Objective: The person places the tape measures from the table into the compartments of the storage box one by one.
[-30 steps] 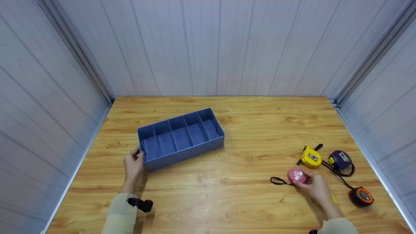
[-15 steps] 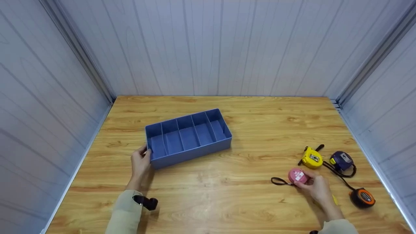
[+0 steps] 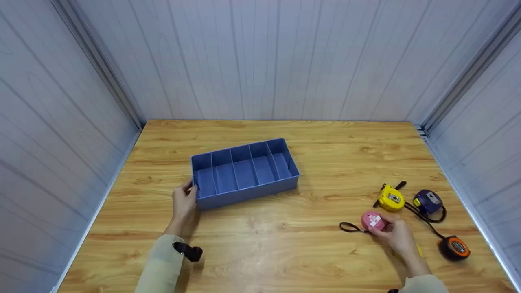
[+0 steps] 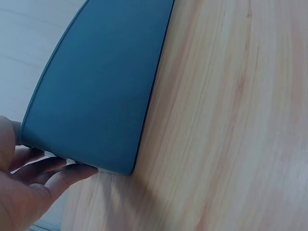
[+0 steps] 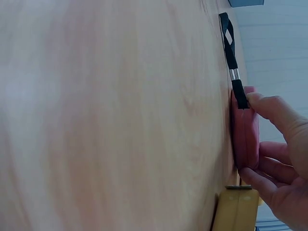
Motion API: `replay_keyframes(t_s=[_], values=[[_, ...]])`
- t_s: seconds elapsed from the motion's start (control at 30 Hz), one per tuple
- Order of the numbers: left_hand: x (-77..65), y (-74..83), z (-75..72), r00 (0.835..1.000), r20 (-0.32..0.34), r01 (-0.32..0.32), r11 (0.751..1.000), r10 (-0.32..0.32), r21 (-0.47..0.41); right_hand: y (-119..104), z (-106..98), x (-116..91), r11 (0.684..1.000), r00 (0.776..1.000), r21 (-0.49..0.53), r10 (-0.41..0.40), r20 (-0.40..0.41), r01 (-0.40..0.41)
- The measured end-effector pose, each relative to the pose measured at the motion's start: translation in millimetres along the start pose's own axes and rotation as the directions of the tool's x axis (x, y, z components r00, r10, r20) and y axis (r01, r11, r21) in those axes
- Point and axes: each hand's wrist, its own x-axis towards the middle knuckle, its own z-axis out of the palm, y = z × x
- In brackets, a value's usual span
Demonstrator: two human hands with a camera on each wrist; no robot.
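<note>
Left hand (image 3: 184, 203) is half closed and grips the left end wall of the blue box (image 3: 248, 195), which stands on the counter (image 3: 260, 252) near its middle. Right hand (image 3: 400, 237), also half closed, pinches the pink tape measure (image 3: 368, 218) on the right part of the counter; its black strap (image 3: 349, 227) points to the left. Near it lie a yellow tape measure (image 3: 392, 197), a purple tape measure (image 3: 428, 201) and an orange-black tape measure (image 3: 454, 247).
</note>
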Motion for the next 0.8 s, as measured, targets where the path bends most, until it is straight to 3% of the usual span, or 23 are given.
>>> replay_keyframes(t_s=[0.47, 0.67, 0.8], values=[[-1.2, 3.1, 15.9, 0.999, 0.033, -0.030, 0.999, 0.029, 0.015, 2, 1, 0, 1.000, 1.000, -0.007, -0.006, -0.001, 0.006], [-1.8, 4.2, 23.5, 0.998, 0.062, 0.007, 0.997, -0.002, -0.072, 2, 1, 0, 1.000, 1.000, 0.000, 0.010, 0.006, -0.010], [-1.7, 4.7, 27.0, 0.997, 0.071, -0.015, 0.998, 0.020, -0.062, 1, 1, 0, 1.000, 1.000, 0.009, 0.013, 0.003, -0.013]])
